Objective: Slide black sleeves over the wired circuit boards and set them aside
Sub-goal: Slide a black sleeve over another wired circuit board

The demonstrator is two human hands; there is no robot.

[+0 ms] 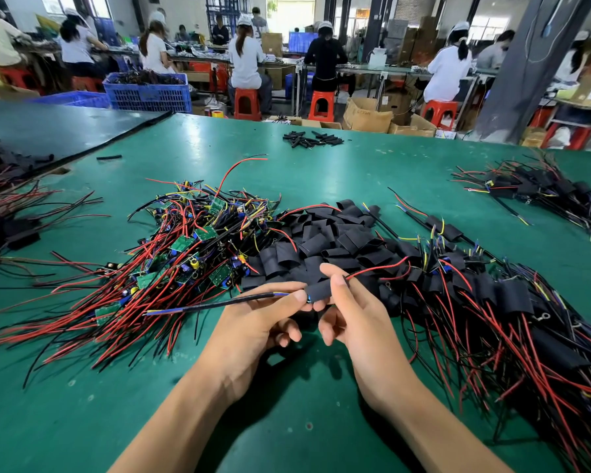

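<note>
Above the green table (287,404), my left hand (263,319) pinches the left end of a wired circuit board, its black cable (219,303) trailing off to the left. My right hand (348,308) pinches a black sleeve (319,289) that covers most of this board; a red wire (376,268) leaves the sleeve's right end. A heap of bare green boards with red and black wires (191,247) lies to the left. Loose black sleeves (325,240) are piled in the middle. Sleeved boards (492,302) are heaped at the right.
Another pile of sleeved boards (539,189) lies far right and more wires (7,213) at the left edge. Small black tubes (313,138) sit near the table's far edge. A dark mat (48,131) covers the back left. Seated workers and blue crates (147,88) fill the background.
</note>
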